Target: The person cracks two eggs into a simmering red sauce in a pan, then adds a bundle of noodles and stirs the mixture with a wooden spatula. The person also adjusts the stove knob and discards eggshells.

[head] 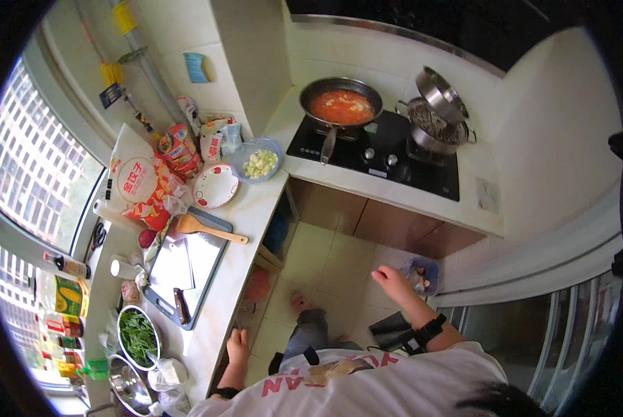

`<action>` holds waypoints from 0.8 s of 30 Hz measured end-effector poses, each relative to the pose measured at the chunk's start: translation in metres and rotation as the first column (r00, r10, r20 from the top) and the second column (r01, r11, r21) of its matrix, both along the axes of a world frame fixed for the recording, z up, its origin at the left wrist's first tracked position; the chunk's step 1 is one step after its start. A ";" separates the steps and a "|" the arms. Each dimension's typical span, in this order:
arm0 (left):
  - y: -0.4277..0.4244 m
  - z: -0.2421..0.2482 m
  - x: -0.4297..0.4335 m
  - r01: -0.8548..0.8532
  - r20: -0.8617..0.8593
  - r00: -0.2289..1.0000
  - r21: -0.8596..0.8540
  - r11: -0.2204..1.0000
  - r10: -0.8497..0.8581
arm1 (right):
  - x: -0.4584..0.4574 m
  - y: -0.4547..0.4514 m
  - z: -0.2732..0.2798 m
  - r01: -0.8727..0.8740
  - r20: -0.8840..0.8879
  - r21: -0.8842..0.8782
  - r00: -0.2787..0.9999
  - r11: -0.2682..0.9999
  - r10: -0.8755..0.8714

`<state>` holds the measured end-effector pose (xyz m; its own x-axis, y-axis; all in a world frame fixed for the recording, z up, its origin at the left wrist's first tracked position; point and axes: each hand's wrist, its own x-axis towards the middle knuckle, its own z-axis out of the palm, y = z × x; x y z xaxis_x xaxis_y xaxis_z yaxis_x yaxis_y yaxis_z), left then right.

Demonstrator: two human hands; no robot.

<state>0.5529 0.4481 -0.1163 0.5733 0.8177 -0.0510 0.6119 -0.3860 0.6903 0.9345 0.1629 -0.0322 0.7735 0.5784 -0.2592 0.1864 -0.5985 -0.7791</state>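
Observation:
My left hand (238, 341) hangs at the counter's front edge, near the cutting board, fingers curled, with nothing seen in it. Over the floor is my right hand (391, 281), loosely curled and holding nothing visible. A cutting board (207, 299) lies on the counter with a cleaver (181, 302) and a wooden spatula (212, 229) on it. Red sauce with pale pieces fills a frying pan (342, 104) on the black cooktop (311, 140). Beside the board are a bowl of green leafy vegetables (138, 336) and a patterned plate (216, 186). A bowl (257, 159) holds chopped pale pieces.
A steel pot (436, 133) with another steel vessel (442, 94) tilted on it stands at the cooktop's right. An empty metal bowl (129, 383), bottles (71, 266) and bags line the counter by the window. A small waste bin (426, 276) stands on the floor at right.

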 end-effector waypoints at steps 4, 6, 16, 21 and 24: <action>0.049 0.029 0.055 -0.054 -0.030 0.998 0.012 0.998 0.054 | 0.013 0.074 0.038 -0.171 0.084 0.113 0.983 0.979 0.162; 0.077 0.039 0.067 -0.075 0.097 0.993 0.119 0.990 0.064 | 0.013 0.120 0.042 -0.279 0.097 0.137 0.959 0.951 0.267; 0.156 0.021 0.076 -0.268 -0.019 0.963 0.020 0.963 0.269 | -0.022 0.373 -0.044 -0.673 0.442 -0.127 0.620 0.729 0.649; 0.115 0.019 0.078 -0.368 -0.071 0.929 -0.088 0.925 0.363 | -0.034 0.443 -0.088 -0.716 0.417 -0.317 0.484 0.622 0.769; 0.096 0.020 0.078 -0.444 -0.074 0.896 -0.090 0.892 0.438 | -0.037 0.460 -0.096 -0.711 0.342 -0.419 0.452 0.565 0.824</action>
